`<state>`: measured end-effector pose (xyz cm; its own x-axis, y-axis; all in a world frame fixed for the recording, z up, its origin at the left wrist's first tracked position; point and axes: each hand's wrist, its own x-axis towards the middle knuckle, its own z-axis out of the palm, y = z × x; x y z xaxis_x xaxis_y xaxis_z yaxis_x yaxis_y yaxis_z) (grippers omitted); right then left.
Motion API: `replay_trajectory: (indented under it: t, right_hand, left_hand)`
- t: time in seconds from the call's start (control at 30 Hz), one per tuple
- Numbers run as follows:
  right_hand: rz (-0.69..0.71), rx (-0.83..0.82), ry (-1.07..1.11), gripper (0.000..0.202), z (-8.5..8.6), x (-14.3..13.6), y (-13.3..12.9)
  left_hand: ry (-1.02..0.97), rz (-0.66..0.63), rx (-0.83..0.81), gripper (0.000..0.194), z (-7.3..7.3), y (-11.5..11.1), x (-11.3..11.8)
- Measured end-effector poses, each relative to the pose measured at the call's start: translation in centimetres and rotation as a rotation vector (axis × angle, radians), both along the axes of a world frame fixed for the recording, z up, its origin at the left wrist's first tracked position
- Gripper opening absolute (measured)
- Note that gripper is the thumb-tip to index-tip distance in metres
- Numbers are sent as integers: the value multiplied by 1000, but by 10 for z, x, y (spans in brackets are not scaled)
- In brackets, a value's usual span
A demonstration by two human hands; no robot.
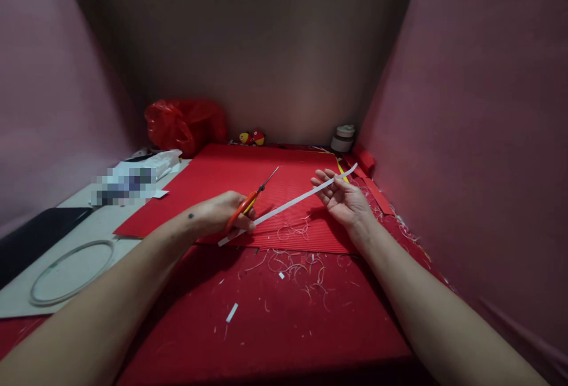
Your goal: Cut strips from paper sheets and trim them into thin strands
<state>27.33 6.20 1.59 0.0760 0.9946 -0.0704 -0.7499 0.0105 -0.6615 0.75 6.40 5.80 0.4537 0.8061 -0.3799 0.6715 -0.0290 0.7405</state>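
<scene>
Narrow white strip point(291, 203), pinched slantwise between left hand point(226, 209) and right hand point(344, 201).
Long axis: from just nearside of the left hand, away and rightward to just past the right hand; within reach of both. Left hand: grasping strip plus orange-handled scissors point(239, 212), points away. Right hand: palm upward, thumb pressed near far end. Appearance: flat, slender, plain, slightly bent at far tip. Beneath hands: ribbed red sheet point(235, 167).

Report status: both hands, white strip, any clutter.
Left hand: orange-handled scissors, white strip near one end. Right hand: strip near other end. Strip spans between, above red sheet. Loose threads lying on sheet.
</scene>
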Motion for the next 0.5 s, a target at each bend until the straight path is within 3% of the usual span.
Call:
replay_trajectory:
  t: [0.3, 0.5]
  right_hand:
    - [-3, 27, 45, 19, 4, 3, 0]
    - [46, 46, 42, 23, 5, 4, -1]
  left_hand:
    - [-32, -46, 9, 13, -3, 3, -3]
    - [-31, 10, 3, 18, -6, 7, -6]
